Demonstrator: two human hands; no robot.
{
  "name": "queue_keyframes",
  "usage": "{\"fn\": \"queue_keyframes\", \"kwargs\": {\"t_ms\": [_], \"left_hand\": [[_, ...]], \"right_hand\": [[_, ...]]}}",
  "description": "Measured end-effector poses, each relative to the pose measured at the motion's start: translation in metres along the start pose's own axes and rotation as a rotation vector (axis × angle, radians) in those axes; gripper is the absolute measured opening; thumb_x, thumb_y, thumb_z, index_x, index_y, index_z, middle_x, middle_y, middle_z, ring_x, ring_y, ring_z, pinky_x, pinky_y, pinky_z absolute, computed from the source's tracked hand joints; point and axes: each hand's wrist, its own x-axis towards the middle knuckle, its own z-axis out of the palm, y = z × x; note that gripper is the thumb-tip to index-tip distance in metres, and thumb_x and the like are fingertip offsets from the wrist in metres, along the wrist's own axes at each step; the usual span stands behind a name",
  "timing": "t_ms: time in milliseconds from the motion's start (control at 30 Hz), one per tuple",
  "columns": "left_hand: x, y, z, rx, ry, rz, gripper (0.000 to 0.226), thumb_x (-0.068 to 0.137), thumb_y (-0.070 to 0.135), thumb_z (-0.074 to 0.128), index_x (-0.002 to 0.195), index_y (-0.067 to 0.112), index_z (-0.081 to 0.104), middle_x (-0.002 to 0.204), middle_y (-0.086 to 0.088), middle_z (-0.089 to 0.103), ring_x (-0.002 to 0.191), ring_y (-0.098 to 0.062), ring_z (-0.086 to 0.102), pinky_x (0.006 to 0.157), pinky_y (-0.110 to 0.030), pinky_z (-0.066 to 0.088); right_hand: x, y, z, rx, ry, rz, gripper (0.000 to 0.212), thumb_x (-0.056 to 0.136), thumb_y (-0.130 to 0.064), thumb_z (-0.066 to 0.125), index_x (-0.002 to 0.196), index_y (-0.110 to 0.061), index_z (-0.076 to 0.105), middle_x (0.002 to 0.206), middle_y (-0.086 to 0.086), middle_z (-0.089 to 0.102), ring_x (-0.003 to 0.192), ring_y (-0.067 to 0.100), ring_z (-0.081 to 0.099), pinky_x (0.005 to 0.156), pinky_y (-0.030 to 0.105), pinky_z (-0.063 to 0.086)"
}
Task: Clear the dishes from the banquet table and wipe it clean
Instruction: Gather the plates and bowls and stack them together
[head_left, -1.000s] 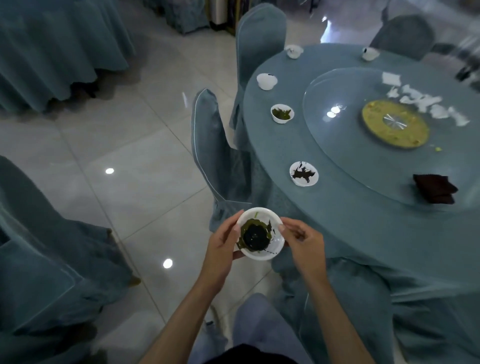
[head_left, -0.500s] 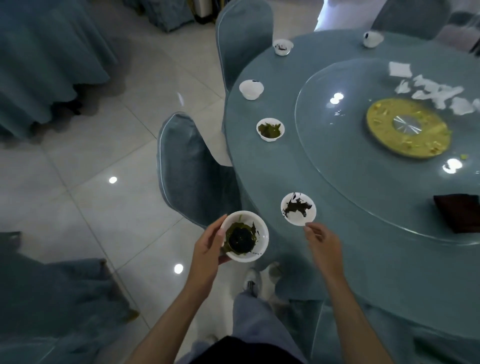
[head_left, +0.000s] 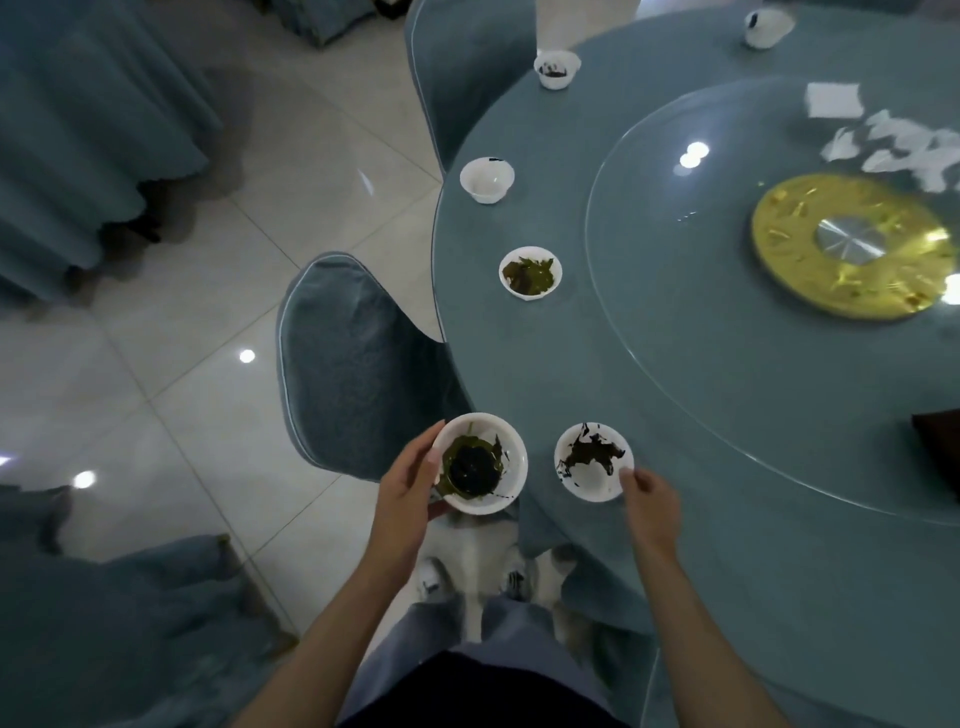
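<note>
The likeliest slip lay with the held bowl (head_left: 480, 462): the left hand (head_left: 405, 488) gripped it from one side only, thumb along the near rim and fingers curled beneath, and it hung off the edge of the desk (head_left: 727, 597), above the floor (head_left: 156, 364) and just beside a covered chair (head_left: 358, 364). With dark, wet-looking leftovers inside, any tilt while attention went to the other side could spill them onto the cloth or tiles. A second risk was the smeared bowl (head_left: 594, 461), which stood on the desk close to its edge; a one-point pull at the rim could tip it or drag it over. The right hand (head_left: 649, 499) met that bowl at its near-right rim, thumb tip touching it, fingers bent behind; whether a pinch had closed could not be told. The two bowls sat near each other, apart. Further along the desk, well beyond either hand, a bowl of greens (head_left: 530, 272) and a clean-looking bowl (head_left: 487, 179) waited
</note>
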Motion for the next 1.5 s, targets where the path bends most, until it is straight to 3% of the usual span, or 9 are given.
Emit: {"fn": "queue_keyframes", "kwargs": {"t_ms": [267,467,600,700,800,967,1100,1333,1500], "left_hand": [[0.023,0.008,-0.001,0.021,-0.054,-0.01,0.032,0.109,0.022,0.051,0.134,0.035,0.066,0.127,0.009,0.07,0.119,-0.024,0.066,0.091,-0.047,0.062],[0.036,0.017,-0.018,-0.023,-0.012,-0.027,0.031,0.108,0.022,0.053,0.134,0.033,0.067,0.125,0.01,0.071,0.119,-0.018,0.067,0.092,-0.046,0.062],[0.045,0.026,-0.039,-0.066,-0.003,-0.012,0.031,0.107,0.025,0.055,0.134,0.033,0.067,0.125,0.009,0.072,0.118,-0.017,0.068,0.092,-0.049,0.062],[0.056,0.036,-0.058,-0.1,-0.028,0.013,0.032,0.106,0.025,0.055,0.135,0.032,0.065,0.125,0.009,0.072,0.117,-0.017,0.069,0.089,-0.047,0.063],[0.073,0.048,-0.084,-0.116,-0.055,0.027,0.032,0.107,0.026,0.055,0.135,0.035,0.066,0.127,0.012,0.071,0.121,-0.014,0.066,0.092,-0.042,0.062],[0.107,0.08,-0.144,-0.093,-0.182,0.103,0.033,0.108,0.027,0.053,0.138,0.036,0.064,0.13,0.016,0.07,0.124,-0.008,0.064,0.093,-0.036,0.061],[0.128,0.101,-0.196,-0.128,-0.278,0.124,0.033,0.108,0.025,0.053,0.138,0.032,0.065,0.131,0.015,0.07,0.123,-0.006,0.065,0.09,-0.037,0.062],[0.154,0.122,-0.27,-0.148,-0.343,0.086,0.034,0.109,0.032,0.048,0.138,0.034,0.066,0.135,0.016,0.067,0.125,-0.007,0.063,0.091,-0.041,0.062],[0.172,0.139,-0.306,-0.155,-0.356,0.097,0.033,0.107,0.032,0.051,0.137,0.036,0.066,0.131,0.02,0.069,0.121,-0.003,0.064,0.084,-0.031,0.06]], "right_hand": [[0.0,-0.029,-0.003,0.084,0.007,-0.044,0.017,0.101,-0.026,0.062,0.091,-0.014,0.069,0.087,0.004,0.073,0.082,0.024,0.071,0.077,0.048,0.06],[-0.027,-0.107,-0.001,0.351,-0.126,-0.144,0.016,0.102,-0.019,0.062,0.094,-0.006,0.067,0.093,0.007,0.07,0.086,0.015,0.067,0.073,0.026,0.059],[-0.048,-0.146,0.022,0.302,-0.22,-0.221,0.017,0.101,-0.024,0.065,0.089,-0.013,0.069,0.087,0.007,0.072,0.082,0.014,0.064,0.083,0.037,0.055],[-0.07,-0.173,0.044,0.262,-0.276,-0.271,0.018,0.101,-0.023,0.065,0.084,-0.016,0.068,0.079,-0.005,0.071,0.077,0.007,0.065,0.081,0.034,0.054],[-0.096,-0.196,0.072,0.216,-0.27,-0.316,0.018,0.101,-0.026,0.065,0.086,-0.017,0.069,0.08,-0.005,0.072,0.075,0.004,0.065,0.077,0.03,0.054],[-0.137,-0.233,0.13,0.214,-0.208,-0.351,0.017,0.102,-0.026,0.063,0.088,-0.018,0.068,0.084,-0.003,0.074,0.081,0.014,0.069,0.074,0.03,0.057],[-0.172,-0.266,0.181,0.255,-0.154,-0.343,0.019,0.102,-0.025,0.062,0.088,-0.014,0.066,0.083,0.001,0.073,0.075,0.013,0.066,0.063,0.028,0.053],[-0.214,-0.31,0.245,0.25,-0.167,-0.3,0.016,0.101,-0.028,0.064,0.092,-0.015,0.062,0.097,0.002,0.076,0.096,0.024,0.074,0.07,0.051,0.065],[-0.228,-0.34,0.276,0.306,-0.172,-0.307,0.016,0.1,-0.019,0.066,0.094,-0.005,0.063,0.094,0.003,0.077,0.09,0.021,0.075,0.061,0.036,0.063]]}}
